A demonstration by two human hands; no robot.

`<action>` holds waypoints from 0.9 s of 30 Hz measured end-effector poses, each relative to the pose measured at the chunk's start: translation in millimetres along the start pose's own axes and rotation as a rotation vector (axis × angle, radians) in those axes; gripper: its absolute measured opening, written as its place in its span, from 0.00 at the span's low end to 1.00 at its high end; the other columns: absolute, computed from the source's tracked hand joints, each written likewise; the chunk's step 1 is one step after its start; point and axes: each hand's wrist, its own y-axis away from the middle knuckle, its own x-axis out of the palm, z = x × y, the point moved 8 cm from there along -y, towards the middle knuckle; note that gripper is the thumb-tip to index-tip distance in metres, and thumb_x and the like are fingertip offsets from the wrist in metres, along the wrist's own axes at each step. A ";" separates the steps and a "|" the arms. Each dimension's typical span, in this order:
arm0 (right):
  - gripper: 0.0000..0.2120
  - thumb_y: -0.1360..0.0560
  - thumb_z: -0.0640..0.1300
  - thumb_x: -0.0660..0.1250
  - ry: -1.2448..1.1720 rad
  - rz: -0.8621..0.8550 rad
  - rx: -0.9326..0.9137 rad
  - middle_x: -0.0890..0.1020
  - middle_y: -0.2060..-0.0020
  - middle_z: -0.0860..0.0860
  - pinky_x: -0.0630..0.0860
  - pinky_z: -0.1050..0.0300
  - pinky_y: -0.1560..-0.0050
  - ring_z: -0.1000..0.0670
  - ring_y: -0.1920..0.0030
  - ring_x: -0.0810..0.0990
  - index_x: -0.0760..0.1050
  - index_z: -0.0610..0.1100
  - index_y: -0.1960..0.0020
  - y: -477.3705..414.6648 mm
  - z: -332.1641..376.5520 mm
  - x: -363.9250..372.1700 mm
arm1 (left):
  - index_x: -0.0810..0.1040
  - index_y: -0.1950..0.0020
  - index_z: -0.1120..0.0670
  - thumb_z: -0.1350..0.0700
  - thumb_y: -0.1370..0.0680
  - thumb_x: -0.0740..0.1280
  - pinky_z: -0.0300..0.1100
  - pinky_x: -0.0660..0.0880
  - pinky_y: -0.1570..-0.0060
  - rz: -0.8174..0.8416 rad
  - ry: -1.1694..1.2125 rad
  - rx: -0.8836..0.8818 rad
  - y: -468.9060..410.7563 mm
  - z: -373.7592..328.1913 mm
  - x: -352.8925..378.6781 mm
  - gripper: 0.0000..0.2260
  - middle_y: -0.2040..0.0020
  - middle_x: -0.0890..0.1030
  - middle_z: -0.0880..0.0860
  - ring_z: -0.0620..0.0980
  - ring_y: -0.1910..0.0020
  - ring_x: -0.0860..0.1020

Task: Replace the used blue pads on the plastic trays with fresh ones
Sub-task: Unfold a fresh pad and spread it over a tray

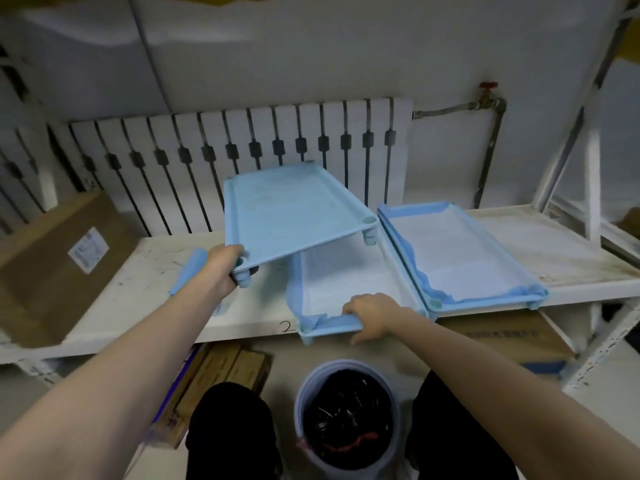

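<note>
The left grip (225, 266) is closed around the near corner of a bare tray (294, 209), by one of its feet. It holds the tray off the shelf (138, 271), tilted, with the far end up toward the wall. This tray has no pad, so it looks stripped and waiting for a fresh one.

The right grip (372, 315) clasps the near rim of the middle tray (332, 329), fingers over the edge and thumb under. That tray lies partly beneath the lifted one and holds a pad (346, 275) that is pale and looks clean, its blue border bunched at the corner just left of this grip.

Beyond the right grip on its outer side, touching the middle tray, the right tray (491, 304) also has a pad (450, 244), with the blue edge folded over the rim. Whether either pad is fresh cannot be told for sure, though both look unsoiled.

Just outside the left grip, a blue roll (190, 271) lies on the shelf, probably a pad. Below both grips stands a bucket (301, 393) lined with a black bag.

By my judgement two trays are done. The bare one needs lining.
</note>
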 end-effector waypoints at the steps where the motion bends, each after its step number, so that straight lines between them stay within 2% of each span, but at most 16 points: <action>1: 0.24 0.28 0.56 0.68 0.078 -0.014 -0.001 0.75 0.41 0.47 0.70 0.52 0.47 0.44 0.42 0.75 0.71 0.48 0.36 0.9 -1.1 3.4 | 0.66 0.58 0.61 0.70 0.25 0.54 0.29 0.58 0.79 0.011 0.029 -0.023 -2.2 4.7 -2.7 0.06 0.67 0.65 0.55 0.51 0.73 0.72; 4: 0.17 0.23 0.53 0.63 0.077 -0.076 0.030 0.75 0.42 0.46 0.70 0.54 0.50 0.45 0.42 0.75 0.72 0.46 0.39 4.0 -6.5 10.6 | 0.66 0.55 0.61 0.68 0.24 0.53 0.29 0.57 0.84 0.039 0.094 -0.081 -10.3 17.9 -12.2 0.05 0.61 0.69 0.59 0.52 0.76 0.75; 6: 0.17 0.22 0.53 0.60 0.071 -0.099 0.035 0.75 0.42 0.45 0.70 0.54 0.50 0.44 0.42 0.75 0.73 0.45 0.38 5.1 -8.8 13.7 | 0.66 0.54 0.61 0.68 0.24 0.53 0.30 0.57 0.84 0.037 0.089 -0.096 -15.1 23.6 -17.6 0.05 0.59 0.70 0.59 0.52 0.78 0.74; 10: 0.16 0.21 0.54 0.58 0.113 -0.110 0.049 0.75 0.43 0.45 0.70 0.54 0.50 0.43 0.43 0.75 0.75 0.47 0.38 5.3 -16.3 14.9 | 0.66 0.55 0.60 0.68 0.25 0.53 0.30 0.56 0.82 0.030 0.032 -0.118 -15.2 32.5 -18.8 0.05 0.65 0.68 0.56 0.51 0.80 0.73; 15: 0.16 0.21 0.54 0.59 0.085 -0.097 0.067 0.76 0.44 0.46 0.68 0.55 0.53 0.44 0.45 0.76 0.76 0.48 0.39 10.8 -32.1 16.5 | 0.66 0.58 0.59 0.69 0.26 0.52 0.28 0.55 0.79 0.026 -0.017 -0.122 -5.0 32.2 -10.0 0.07 0.67 0.66 0.55 0.50 0.81 0.73; 21: 0.14 0.21 0.53 0.61 0.032 -0.089 0.130 0.76 0.45 0.46 0.70 0.54 0.49 0.45 0.45 0.75 0.77 0.48 0.41 24.1 -65.4 17.0 | 0.64 0.59 0.58 0.68 0.28 0.52 0.29 0.55 0.79 0.038 -0.069 -0.127 6.2 31.1 -4.8 0.07 0.78 0.70 0.54 0.50 0.81 0.74; 27: 0.12 0.23 0.52 0.64 -0.022 -0.064 0.262 0.76 0.44 0.48 0.70 0.56 0.46 0.47 0.43 0.75 0.78 0.49 0.42 51.2 -121.6 22.6 | 0.65 0.56 0.59 0.67 0.28 0.52 0.29 0.60 0.79 0.019 -0.106 -0.159 7.0 42.3 -1.5 0.06 0.67 0.70 0.55 0.50 0.80 0.75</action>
